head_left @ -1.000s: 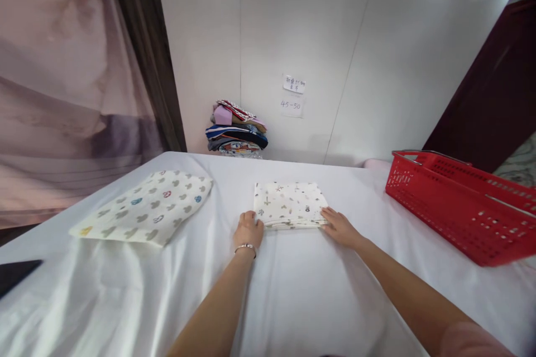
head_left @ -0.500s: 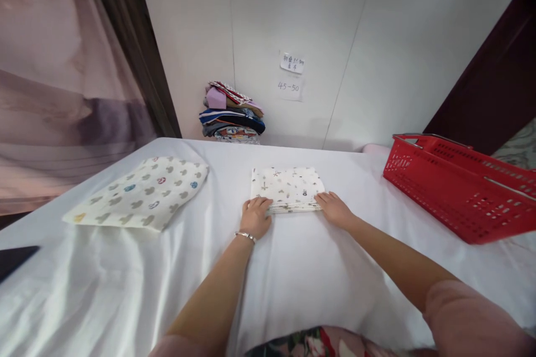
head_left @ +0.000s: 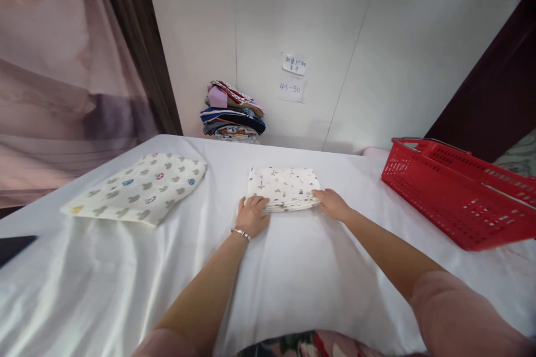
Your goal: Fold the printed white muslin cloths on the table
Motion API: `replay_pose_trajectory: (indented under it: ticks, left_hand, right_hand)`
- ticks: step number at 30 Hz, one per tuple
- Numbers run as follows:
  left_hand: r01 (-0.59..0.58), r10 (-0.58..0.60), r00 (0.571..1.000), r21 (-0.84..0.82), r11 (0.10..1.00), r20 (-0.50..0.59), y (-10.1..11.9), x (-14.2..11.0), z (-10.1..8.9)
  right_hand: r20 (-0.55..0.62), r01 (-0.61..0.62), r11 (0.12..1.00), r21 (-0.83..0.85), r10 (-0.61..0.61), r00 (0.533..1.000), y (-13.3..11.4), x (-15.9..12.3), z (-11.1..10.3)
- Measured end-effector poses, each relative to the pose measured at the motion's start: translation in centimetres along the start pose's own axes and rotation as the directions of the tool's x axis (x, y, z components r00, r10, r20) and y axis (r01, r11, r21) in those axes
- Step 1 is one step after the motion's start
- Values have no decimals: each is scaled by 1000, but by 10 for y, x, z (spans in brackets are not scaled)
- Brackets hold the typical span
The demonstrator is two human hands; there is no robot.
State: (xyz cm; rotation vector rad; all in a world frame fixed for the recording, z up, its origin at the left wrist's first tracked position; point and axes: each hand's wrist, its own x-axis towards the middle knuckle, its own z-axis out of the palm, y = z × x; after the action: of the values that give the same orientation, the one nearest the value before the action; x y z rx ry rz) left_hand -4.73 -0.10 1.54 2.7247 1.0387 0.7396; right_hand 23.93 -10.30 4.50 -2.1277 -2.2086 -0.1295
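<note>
A white cloth (head_left: pixel 285 183) with small scattered prints lies folded into a layered rectangle in the middle of the table. My left hand (head_left: pixel 252 216), a silver bracelet at its wrist, grips the near left corner, fingers over the top and thumb by the front edge. At the near right corner, my right hand (head_left: pixel 333 204) pinches the layers, and that end of the front edge looks slightly raised and fanned. Off to the left, a cream cloth (head_left: pixel 144 187) with grey, blue and red mushroom-like prints is spread out, touched by neither hand.
A red plastic basket (head_left: pixel 452 195) stands on the white-covered table (head_left: pixel 288 279) at the right. Behind the far edge rises a pile of folded textiles (head_left: pixel 232 114) near the wall, below paper notes (head_left: pixel 293 75). A dark flat object (head_left: pixel 14 248) sits at the left edge.
My right hand has raised the near right corner of the folded cloth a little, and its layers show more. The left hand stays at its corner. The view has shifted slightly.
</note>
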Motion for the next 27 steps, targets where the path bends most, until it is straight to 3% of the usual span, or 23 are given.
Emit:
replay_pose_trajectory:
  ticks: [8, 12, 17, 22, 27]
  left_hand:
    - [21, -22, 1000, 105, 994, 11, 6, 3, 3]
    - [21, -23, 1000, 165, 986, 13, 9, 8, 3]
    - [-24, 22, 1000, 274, 961, 8, 12, 8, -6]
    - [-90, 109, 992, 258, 962, -62, 15, -7, -30]
    - [-126, 151, 965, 128, 984, -213, 27, -15, -82]
  right_hand:
    - [-77, 21, 995, 96, -14, 997, 7, 3, -9]
    - [-114, 8, 993, 119, 5, 993, 5, 3, -28]
    - [-167, 75, 991, 110, -56, 984, -7, -10, -57]
    - [-219, 94, 983, 156, -59, 974, -13, -42, -78]
    - [-318, 68, 943, 327, 42, 947, -12, -74, -109]
